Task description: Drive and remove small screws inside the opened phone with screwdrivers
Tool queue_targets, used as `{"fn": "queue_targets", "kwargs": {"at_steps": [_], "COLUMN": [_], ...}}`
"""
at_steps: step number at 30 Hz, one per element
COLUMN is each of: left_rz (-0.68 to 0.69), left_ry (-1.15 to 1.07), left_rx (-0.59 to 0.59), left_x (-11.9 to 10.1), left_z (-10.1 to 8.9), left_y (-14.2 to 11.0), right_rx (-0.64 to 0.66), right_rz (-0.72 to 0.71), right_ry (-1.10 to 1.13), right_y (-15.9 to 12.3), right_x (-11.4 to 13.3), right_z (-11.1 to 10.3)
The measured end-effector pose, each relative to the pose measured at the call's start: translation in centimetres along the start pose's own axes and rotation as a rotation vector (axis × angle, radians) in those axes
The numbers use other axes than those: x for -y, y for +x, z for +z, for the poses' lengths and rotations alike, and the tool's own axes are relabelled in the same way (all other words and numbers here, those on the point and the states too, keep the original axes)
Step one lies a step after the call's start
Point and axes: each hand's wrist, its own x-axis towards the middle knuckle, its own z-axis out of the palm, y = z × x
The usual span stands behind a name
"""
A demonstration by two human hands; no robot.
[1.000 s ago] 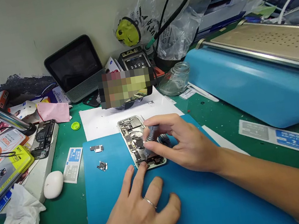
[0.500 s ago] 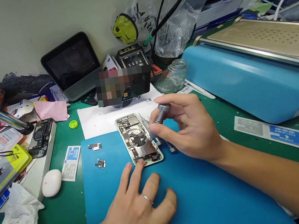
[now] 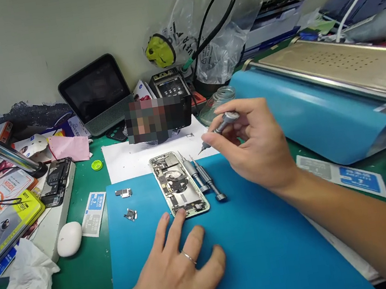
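An opened smartphone lies on the blue mat with its inner parts showing. My left hand is open, fingers spread, with a fingertip touching the phone's lower edge. In my right hand a grey precision screwdriver is pinched, its tip pointing down and left, raised above the mat and apart from the phone. Two more screwdrivers, one close along the phone's right side and another beside it, rest on the mat. Left of the phone lie two small phone parts, a metal-plated one and a dark one.
A white paper sheet extends behind the mat. A glass jar and a blue-covered machine stand at the back right. On the left are a white earbud case, crumpled tissue and another opened phone.
My right hand has moved right and up with the screwdriver, away from the phone, uncovering the two lying screwdrivers. The left hand stays at the phone. The view has shifted slightly.
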Motion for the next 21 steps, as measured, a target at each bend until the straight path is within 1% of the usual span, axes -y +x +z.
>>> {"fn": "queue_targets", "kwargs": {"at_steps": [3, 5, 9, 12, 15, 21], "left_rz": [-0.007, -0.009, 0.003, -0.006, -0.002, 0.024], "left_ry": [0.006, 0.013, 0.021, 0.028, 0.058, 0.116], "left_rx": [0.007, 0.012, 0.021, 0.026, 0.025, -0.006], "left_x": [-0.1, -0.1, -0.1, 0.0, 0.1, 0.2], "left_z": [-0.1, -0.1, -0.1, 0.0, 0.1, 0.6], "left_y": [0.0, 0.0, 0.1, 0.1, 0.0, -0.2], "right_rx": [0.061, 0.114, 0.226, 0.308, 0.398, 0.607], "right_rz": [-0.007, -0.044, -0.113, -0.136, -0.116, -0.004], "right_ry": [-0.153, -0.244, -0.373, -0.460, -0.534, -0.628], "right_y": [0.7, 0.9, 1.0, 1.0, 1.0, 0.2], "right_x": [-0.5, -0.6, -0.3, -0.1, -0.1, -1.0], "right_z": [-0.7, -1.1, -1.4, -1.6, -1.6, -1.4]}}
